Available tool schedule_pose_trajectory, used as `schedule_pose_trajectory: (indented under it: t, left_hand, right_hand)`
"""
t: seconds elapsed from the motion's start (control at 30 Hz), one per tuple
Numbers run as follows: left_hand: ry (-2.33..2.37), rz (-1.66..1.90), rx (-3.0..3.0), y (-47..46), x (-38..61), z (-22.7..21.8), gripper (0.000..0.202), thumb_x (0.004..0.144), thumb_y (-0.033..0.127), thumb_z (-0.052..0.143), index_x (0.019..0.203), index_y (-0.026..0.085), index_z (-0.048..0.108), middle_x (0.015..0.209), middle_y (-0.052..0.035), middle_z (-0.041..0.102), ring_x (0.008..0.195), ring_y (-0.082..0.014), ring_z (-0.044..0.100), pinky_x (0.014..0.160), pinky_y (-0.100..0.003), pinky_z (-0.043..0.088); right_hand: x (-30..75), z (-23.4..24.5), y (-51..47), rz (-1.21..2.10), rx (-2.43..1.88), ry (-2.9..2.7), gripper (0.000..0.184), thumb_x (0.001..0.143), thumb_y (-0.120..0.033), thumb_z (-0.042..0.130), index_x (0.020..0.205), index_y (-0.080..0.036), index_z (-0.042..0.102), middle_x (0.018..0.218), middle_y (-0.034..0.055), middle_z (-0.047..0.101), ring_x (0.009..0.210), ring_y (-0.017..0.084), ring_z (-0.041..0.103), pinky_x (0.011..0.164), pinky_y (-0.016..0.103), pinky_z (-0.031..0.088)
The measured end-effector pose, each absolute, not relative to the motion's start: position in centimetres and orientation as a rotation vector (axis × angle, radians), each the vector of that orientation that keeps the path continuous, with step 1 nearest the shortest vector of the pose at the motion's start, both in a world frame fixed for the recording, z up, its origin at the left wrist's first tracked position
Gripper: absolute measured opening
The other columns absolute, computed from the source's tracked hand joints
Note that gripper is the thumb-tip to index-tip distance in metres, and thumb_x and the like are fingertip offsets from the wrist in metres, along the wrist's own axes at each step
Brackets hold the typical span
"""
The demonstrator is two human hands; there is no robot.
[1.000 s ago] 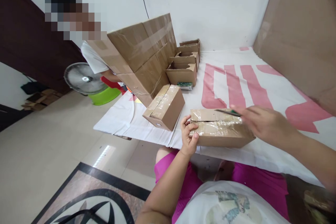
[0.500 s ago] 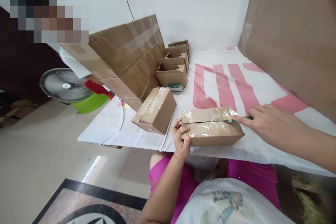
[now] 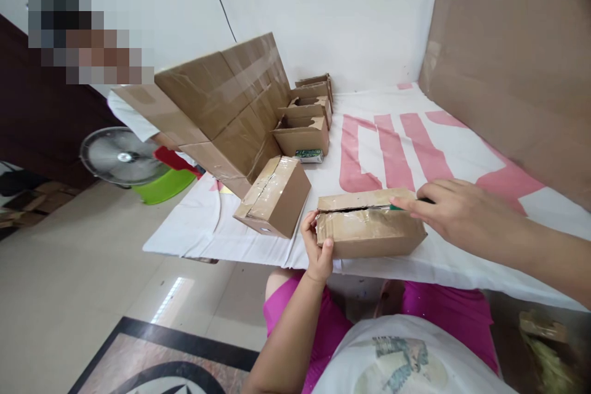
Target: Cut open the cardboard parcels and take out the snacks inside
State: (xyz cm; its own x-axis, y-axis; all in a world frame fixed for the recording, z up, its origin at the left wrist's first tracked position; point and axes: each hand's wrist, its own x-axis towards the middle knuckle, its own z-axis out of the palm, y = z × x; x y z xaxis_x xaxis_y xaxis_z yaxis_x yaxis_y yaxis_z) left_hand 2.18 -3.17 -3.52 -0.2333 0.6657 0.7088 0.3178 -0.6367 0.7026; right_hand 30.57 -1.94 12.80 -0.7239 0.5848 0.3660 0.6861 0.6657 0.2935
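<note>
A taped cardboard box [image 3: 372, 237] lies at the table's front edge, with a dark gap along the seam of its top. My left hand [image 3: 318, 247] grips its left end, thumb on the front face and fingers behind. My right hand [image 3: 446, 202] is closed on a box cutter [image 3: 396, 207] with a green part and a dark handle, index finger stretched along it. The cutter sits at the seam, toward the box's right end; its blade is hidden. To the left stands a second taped cardboard box [image 3: 277, 197], touched by neither hand.
Several open cardboard boxes [image 3: 302, 135] line up behind, with a small green-and-white carton [image 3: 309, 156] before them. Large cardboard panels stand at left [image 3: 217, 98] and right [image 3: 508, 74] on the white cloth [image 3: 383, 172]. A fan [image 3: 122, 157] and a person are beyond, at left.
My right hand has moved left along the box top with the box cutter. The gap in the seam looks wider. My left hand keeps its hold on the box end.
</note>
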Motion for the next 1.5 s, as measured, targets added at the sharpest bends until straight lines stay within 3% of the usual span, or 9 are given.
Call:
schedule_pose_trajectory:
  t: [0.23, 0.4, 0.57, 0.67, 0.83, 0.97, 1.13, 1.3, 1.5]
  left_hand:
    - [1.26, 1.839, 1.858, -3.7, 1.9, -2.6, 0.043, 0.092, 0.052, 0.047, 0.118, 0.019, 0.059, 0.129, -0.0133, 0.048, 0.121, -0.0286, 0.05, 0.104, -0.044, 0.04]
    - [1.242, 1.808, 1.71, -4.3, 2.2, -2.6, 0.042, 0.091, 0.05, 0.05, 0.122, 0.021, 0.057, 0.133, -0.0125, 0.047, 0.125, -0.0294, 0.048, 0.11, -0.046, 0.036]
    - [1.231, 1.789, 1.657, -4.2, 2.5, -2.4, 0.042, 0.091, 0.051, 0.052, 0.121, 0.022, 0.059, 0.135, -0.0117, 0.048, 0.128, -0.0291, 0.047, 0.112, -0.045, 0.034]
    - [1.219, 1.773, 1.698, -3.9, 2.8, -2.2, 0.042, 0.092, 0.051, 0.051, 0.121, 0.022, 0.06, 0.135, -0.0123, 0.048, 0.129, -0.0295, 0.047, 0.111, -0.045, 0.036]
    - [1.225, 1.761, 1.788, -3.7, 2.9, -2.1, 0.041, 0.094, 0.048, 0.048, 0.123, 0.02, 0.058, 0.136, -0.0138, 0.047, 0.128, -0.0293, 0.047, 0.109, -0.045, 0.038]
    - [1.278, 1.73, 1.915, -3.6, 2.6, -1.8, 0.04, 0.095, 0.046, 0.046, 0.121, 0.018, 0.058, 0.133, -0.0153, 0.047, 0.125, -0.0293, 0.049, 0.104, -0.045, 0.041]
    - [1.331, 1.744, 1.991, -3.1, 2.5, -1.2, 0.032, 0.093, 0.043, 0.05, 0.109, 0.017, 0.061, 0.124, -0.0141, 0.05, 0.116, -0.0261, 0.053, 0.098, -0.042, 0.045]
    - [1.413, 1.78, 1.957, -3.0, 2.9, -1.1, 0.031, 0.091, 0.045, 0.053, 0.101, 0.018, 0.064, 0.12, -0.0123, 0.052, 0.112, -0.0264, 0.053, 0.097, -0.043, 0.044]
    - [1.46, 1.793, 1.868, -2.9, 3.4, -1.1, 0.025, 0.089, 0.041, 0.057, 0.098, 0.018, 0.065, 0.119, -0.0112, 0.052, 0.112, -0.0254, 0.053, 0.098, -0.042, 0.044]
  right_hand:
    - [33.5, 10.4, 0.2, -0.566, -1.378, -2.412, 0.039, 0.098, -0.026, 0.038, 0.128, -0.022, 0.063, 0.089, 0.0089, 0.062, 0.081, 0.023, 0.058, 0.063, 0.032, 0.04]
    - [38.4, 2.8, 0.3, -0.302, -1.762, -2.396, 0.043, 0.095, -0.036, 0.04, 0.127, -0.02, 0.063, 0.082, 0.0105, 0.062, 0.075, 0.028, 0.061, 0.057, 0.035, 0.043]
    - [40.7, -3.1, -0.8, 0.087, -1.964, -2.417, 0.047, 0.089, -0.035, 0.044, 0.129, -0.019, 0.062, 0.083, 0.0098, 0.066, 0.074, 0.026, 0.065, 0.059, 0.036, 0.048]
    - [40.5, -3.2, -0.7, 0.169, -1.965, -2.434, 0.049, 0.088, -0.038, 0.046, 0.129, -0.018, 0.062, 0.092, 0.0125, 0.068, 0.084, 0.028, 0.066, 0.067, 0.039, 0.05]
    - [38.8, 0.4, -0.2, -0.015, -1.757, -2.298, 0.047, 0.094, -0.042, 0.042, 0.125, -0.014, 0.063, 0.113, 0.0155, 0.067, 0.105, 0.031, 0.061, 0.089, 0.046, 0.049]
    - [36.3, 4.0, -1.6, -0.033, -1.493, -2.164, 0.032, 0.095, -0.039, 0.045, 0.11, -0.021, 0.067, 0.105, 0.0091, 0.069, 0.099, 0.026, 0.063, 0.086, 0.042, 0.051]
    - [34.7, 6.3, -2.9, -0.155, -1.297, -2.236, 0.023, 0.094, -0.033, 0.049, 0.104, -0.024, 0.068, 0.104, 0.0079, 0.068, 0.098, 0.023, 0.063, 0.09, 0.041, 0.05]
    - [37.7, 2.6, -2.1, -0.027, -1.806, -2.479, 0.041, 0.088, -0.041, 0.051, 0.119, -0.019, 0.066, 0.104, 0.013, 0.072, 0.093, 0.031, 0.067, 0.077, 0.045, 0.052]
    - [40.8, -2.4, -2.1, 0.179, -1.953, -2.499, 0.053, 0.085, -0.025, 0.049, 0.138, -0.019, 0.055, 0.098, 0.0117, 0.069, 0.092, 0.027, 0.067, 0.077, 0.038, 0.053]
